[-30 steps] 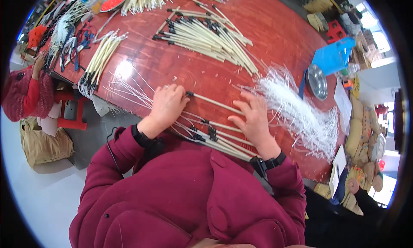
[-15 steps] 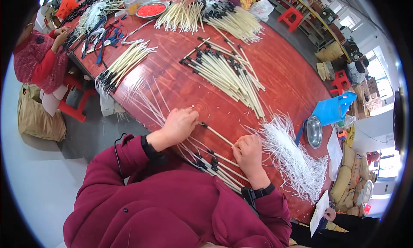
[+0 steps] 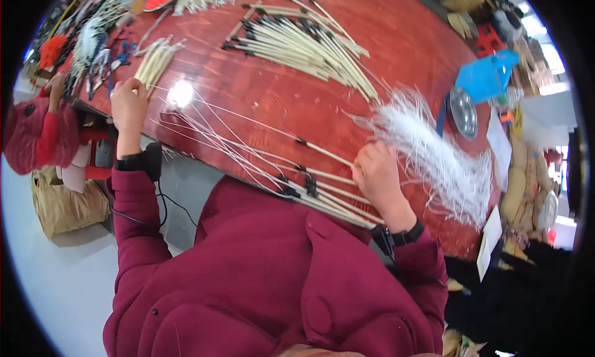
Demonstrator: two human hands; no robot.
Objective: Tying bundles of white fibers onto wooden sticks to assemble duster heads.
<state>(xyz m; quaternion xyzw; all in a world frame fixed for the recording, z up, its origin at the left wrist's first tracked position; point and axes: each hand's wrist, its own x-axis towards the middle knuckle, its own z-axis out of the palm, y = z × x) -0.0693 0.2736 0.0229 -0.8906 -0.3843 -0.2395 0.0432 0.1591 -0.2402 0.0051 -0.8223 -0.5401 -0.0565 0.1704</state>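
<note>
Pinched a white cord (image 3: pixel 248 120) in left hand (image 3: pixel 129 106), prob for tension. Gripped the pale rod (image 3: pixel 328 153) in right hand (image 3: pixel 379 172), likely as an anchor.

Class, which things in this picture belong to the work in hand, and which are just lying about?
In the work:
right hand, holding a stick
left hand, pinching the white string that runs from it
probably also the stick pile and string bundle

Apparently just lying about:
blue container
metal bowl
brown bag
</note>
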